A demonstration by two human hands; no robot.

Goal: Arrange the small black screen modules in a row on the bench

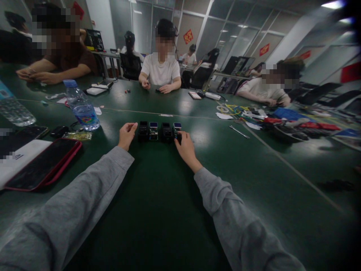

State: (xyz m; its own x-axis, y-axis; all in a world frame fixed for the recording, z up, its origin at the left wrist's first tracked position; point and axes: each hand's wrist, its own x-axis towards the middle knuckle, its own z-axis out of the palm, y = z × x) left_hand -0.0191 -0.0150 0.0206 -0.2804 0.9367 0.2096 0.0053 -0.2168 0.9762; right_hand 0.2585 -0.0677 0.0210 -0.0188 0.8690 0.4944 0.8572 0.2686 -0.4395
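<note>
At the rightmost device, the right hand curls, apparently touching.

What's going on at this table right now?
Someone's two hands are at a row of four small devices standing on the green table. The right hand has its fingers at the rightmost device, which has a small screen; whether it grips it is unclear. The left hand is beside the leftmost device, a black one. Across the table sits a person in a white shirt.
</note>
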